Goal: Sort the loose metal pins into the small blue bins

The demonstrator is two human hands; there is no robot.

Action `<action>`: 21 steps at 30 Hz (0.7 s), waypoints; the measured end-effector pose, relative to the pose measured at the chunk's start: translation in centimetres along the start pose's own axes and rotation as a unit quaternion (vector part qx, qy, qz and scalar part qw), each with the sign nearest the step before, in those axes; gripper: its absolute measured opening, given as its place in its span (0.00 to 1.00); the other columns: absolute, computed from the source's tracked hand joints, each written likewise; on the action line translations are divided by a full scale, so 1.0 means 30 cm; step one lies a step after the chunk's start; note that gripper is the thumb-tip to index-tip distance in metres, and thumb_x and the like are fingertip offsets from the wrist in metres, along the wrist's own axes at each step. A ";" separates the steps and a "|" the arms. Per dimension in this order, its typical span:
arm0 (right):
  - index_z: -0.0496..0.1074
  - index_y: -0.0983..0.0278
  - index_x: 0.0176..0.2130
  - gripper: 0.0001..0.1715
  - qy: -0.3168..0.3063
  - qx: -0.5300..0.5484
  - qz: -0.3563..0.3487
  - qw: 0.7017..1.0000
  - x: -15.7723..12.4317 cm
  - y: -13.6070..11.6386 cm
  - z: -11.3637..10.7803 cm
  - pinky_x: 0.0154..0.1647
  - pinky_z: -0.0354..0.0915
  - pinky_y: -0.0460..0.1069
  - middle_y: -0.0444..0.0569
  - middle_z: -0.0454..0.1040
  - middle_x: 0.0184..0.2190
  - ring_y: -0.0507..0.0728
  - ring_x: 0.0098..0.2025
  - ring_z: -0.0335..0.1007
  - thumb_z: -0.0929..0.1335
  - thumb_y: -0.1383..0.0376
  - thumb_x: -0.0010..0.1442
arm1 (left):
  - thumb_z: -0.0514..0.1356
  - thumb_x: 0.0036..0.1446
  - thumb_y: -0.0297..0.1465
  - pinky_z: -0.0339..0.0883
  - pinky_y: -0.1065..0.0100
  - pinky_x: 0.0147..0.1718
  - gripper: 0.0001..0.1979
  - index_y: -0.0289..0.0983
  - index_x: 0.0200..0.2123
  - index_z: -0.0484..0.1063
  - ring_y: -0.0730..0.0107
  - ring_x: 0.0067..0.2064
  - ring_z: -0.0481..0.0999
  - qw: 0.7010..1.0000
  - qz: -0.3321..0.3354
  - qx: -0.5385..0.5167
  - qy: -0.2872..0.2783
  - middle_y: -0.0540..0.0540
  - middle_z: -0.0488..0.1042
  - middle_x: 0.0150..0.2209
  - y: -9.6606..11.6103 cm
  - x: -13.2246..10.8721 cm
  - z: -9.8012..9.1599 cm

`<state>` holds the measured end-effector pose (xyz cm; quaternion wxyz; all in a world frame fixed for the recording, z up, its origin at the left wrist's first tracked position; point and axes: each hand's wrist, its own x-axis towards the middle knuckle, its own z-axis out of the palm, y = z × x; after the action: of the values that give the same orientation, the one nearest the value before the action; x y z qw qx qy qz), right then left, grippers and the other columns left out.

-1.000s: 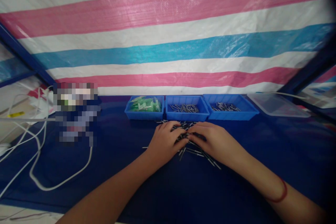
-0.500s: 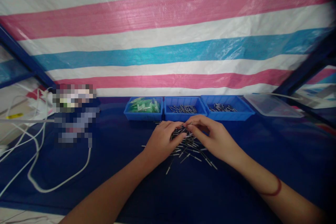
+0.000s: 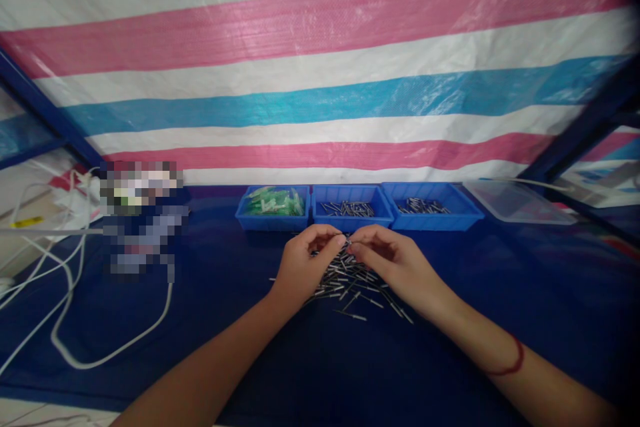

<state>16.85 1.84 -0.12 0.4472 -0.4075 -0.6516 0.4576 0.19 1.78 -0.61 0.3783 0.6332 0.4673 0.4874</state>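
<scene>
My left hand [image 3: 303, 262] and my right hand [image 3: 395, 259] meet above a loose pile of blind rivets [image 3: 345, 277] on the blue table. Thumb and fingers of each hand are pinched together. A small shiny blind rivet [image 3: 349, 241] shows between the two sets of fingertips, mostly covered by them; whether there is more than one I cannot tell. The rivets below have thin dark stems and brighter bodies and lie in all directions. One lies apart at the near side of the pile.
Behind my hands stand a blue bin [image 3: 273, 221] of green-and-clear plastic packets, a middle blue bin [image 3: 353, 221] of rivets and a right blue bin [image 3: 440, 221] of small metal parts. A clear plastic lid [image 3: 517, 202] lies right. White cables [image 3: 115, 353] loop across the left side.
My left hand has lifted from around the pile and closed into a pinch against my right fingertips. A rivet at the near edge of the pile lies in a different spot and direction.
</scene>
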 end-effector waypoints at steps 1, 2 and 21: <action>0.72 0.63 0.35 0.10 -0.005 0.000 0.004 1.000 -0.001 -0.002 0.002 0.34 0.66 0.48 0.45 0.74 0.29 0.53 0.31 0.69 0.67 0.59 0.56 | 0.61 0.54 0.34 0.68 0.71 0.37 0.08 0.35 0.36 0.74 0.70 0.35 0.74 1.000 -0.002 -0.008 0.001 0.48 0.76 0.33 0.001 0.000 0.000; 0.72 0.63 0.35 0.10 -0.010 -0.003 0.006 1.000 -0.002 -0.004 0.003 0.34 0.66 0.48 0.45 0.74 0.29 0.53 0.31 0.69 0.67 0.59 0.56 | 0.61 0.54 0.34 0.68 0.71 0.37 0.08 0.35 0.36 0.74 0.70 0.35 0.74 1.000 -0.003 -0.015 0.000 0.48 0.76 0.33 0.003 0.000 0.001; 0.75 0.63 0.37 0.13 0.043 -0.013 -0.004 0.999 0.004 0.008 -0.019 0.37 0.67 0.50 0.48 0.77 0.33 0.54 0.33 0.72 0.69 0.58 0.54 | 0.59 0.57 0.34 0.67 0.71 0.39 0.09 0.35 0.39 0.73 0.70 0.37 0.74 0.999 0.013 0.005 -0.040 0.47 0.76 0.36 -0.006 -0.001 -0.005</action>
<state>17.41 2.13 -0.23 0.4707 -0.4301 -0.6395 0.4295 0.01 1.80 -0.75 0.3877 0.6599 0.4459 0.4642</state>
